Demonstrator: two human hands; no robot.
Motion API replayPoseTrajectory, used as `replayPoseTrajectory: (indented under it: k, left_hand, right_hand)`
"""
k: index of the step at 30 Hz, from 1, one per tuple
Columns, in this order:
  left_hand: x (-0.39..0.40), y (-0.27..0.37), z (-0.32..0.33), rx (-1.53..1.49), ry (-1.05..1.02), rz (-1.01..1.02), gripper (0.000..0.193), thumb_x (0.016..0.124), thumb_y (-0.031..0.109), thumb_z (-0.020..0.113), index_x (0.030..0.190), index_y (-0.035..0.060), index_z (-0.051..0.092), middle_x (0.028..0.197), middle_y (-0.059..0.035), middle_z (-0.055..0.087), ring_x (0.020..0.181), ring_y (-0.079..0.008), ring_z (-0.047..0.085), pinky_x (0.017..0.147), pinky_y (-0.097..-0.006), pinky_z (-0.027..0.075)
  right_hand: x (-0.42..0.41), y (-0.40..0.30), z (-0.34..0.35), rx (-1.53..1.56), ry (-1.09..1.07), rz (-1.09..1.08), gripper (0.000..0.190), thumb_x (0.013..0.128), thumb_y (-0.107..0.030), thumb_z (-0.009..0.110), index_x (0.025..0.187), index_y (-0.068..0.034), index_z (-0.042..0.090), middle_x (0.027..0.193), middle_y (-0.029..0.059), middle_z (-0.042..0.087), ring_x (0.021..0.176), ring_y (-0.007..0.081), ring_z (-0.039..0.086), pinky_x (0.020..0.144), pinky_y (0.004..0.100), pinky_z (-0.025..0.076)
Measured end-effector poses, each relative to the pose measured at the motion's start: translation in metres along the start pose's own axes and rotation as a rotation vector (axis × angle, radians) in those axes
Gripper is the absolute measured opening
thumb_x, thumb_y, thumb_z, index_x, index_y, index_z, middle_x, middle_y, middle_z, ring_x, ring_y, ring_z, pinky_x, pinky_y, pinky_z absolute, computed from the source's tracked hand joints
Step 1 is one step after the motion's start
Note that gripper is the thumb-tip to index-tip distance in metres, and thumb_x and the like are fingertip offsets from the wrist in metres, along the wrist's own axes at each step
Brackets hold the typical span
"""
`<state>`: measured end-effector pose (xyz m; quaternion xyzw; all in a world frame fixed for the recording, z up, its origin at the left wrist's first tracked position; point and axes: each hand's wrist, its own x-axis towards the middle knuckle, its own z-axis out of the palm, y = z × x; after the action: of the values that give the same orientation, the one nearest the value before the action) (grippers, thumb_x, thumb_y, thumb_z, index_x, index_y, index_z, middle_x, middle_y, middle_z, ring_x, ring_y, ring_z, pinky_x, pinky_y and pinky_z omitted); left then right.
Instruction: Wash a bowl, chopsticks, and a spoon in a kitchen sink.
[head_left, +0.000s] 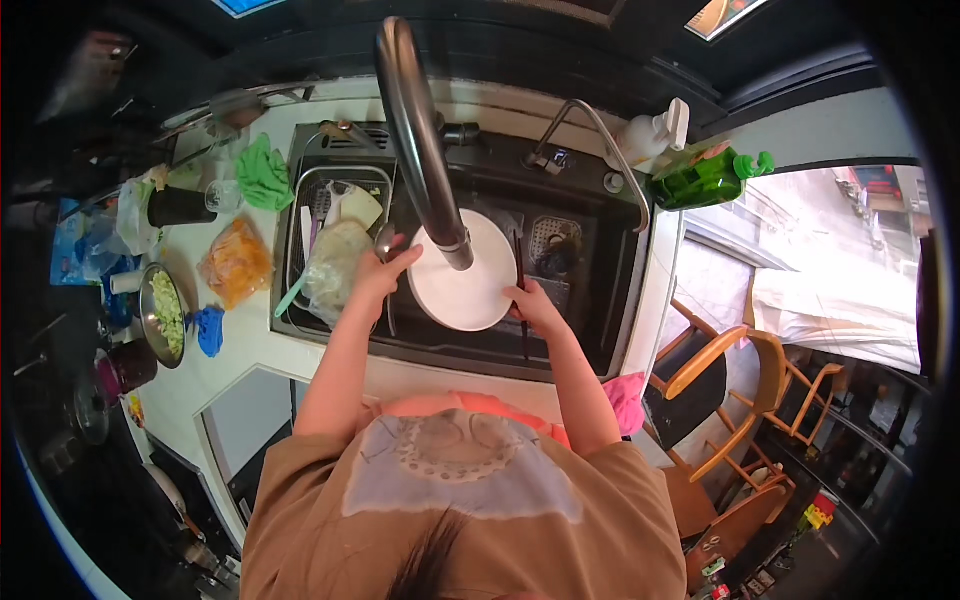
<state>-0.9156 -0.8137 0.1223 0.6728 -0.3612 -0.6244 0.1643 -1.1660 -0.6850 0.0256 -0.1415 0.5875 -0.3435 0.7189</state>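
A white round plate (480, 296) is over the dark sink (592, 330), beneath the spout of the tall faucet (420, 127). My left hand (382, 277) is at the plate's left edge and also holds a metal spoon (391, 315), its bowl near my fingers. My right hand (532, 304) grips the plate's right edge together with dark chopsticks (524, 337). Just left of my left hand, a wire basket (304, 191) in the sink holds a clear plastic bag (334, 259) and a light-coloured utensil or piece.
A green cloth (264, 174), a bag of orange food (236, 264) and a metal bowl of chopped greens (166, 315) stand on the left counter. A thin curved tap (592, 112), a spray bottle (645, 139) and a green pump bottle (697, 180) are at the back right. Wooden chairs (705, 360) stand right.
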Motion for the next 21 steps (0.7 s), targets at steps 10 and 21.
replayPoseTrajectory:
  k: [10, 21]
  left_hand:
    - [0.013, -0.031, 0.001, -0.133, 0.047, 0.076, 0.02, 0.079, 0.02, 0.07, 0.09, 0.0046, 0.063, 0.066, 0.0044, 0.052, 0.049, -0.0047, 0.039, 0.043, -0.0235, 0.026]
    - [0.028, -0.061, 0.065, -0.354, -0.118, -0.031, 0.03, 0.083, 0.031, 0.068, 0.074, 0.0049, 0.057, 0.063, 0.0011, 0.052, 0.049, -0.0082, 0.041, 0.045, -0.0248, 0.028]
  right_hand:
    - [-0.027, -0.061, 0.034, -0.285, 0.326, -0.612, 0.026, 0.09, -0.009, 0.051, 0.116, -0.004, 0.054, 0.069, 0.0044, 0.055, 0.056, 0.0106, 0.051, 0.053, 0.0281, 0.043]
    - [-0.085, -0.132, 0.026, -1.046, 0.665, -0.785, 0.025, 0.077, -0.018, 0.064, 0.099, -0.005, 0.058, 0.08, 0.0165, 0.065, 0.072, 0.037, 0.063, 0.062, 0.0441, 0.049]
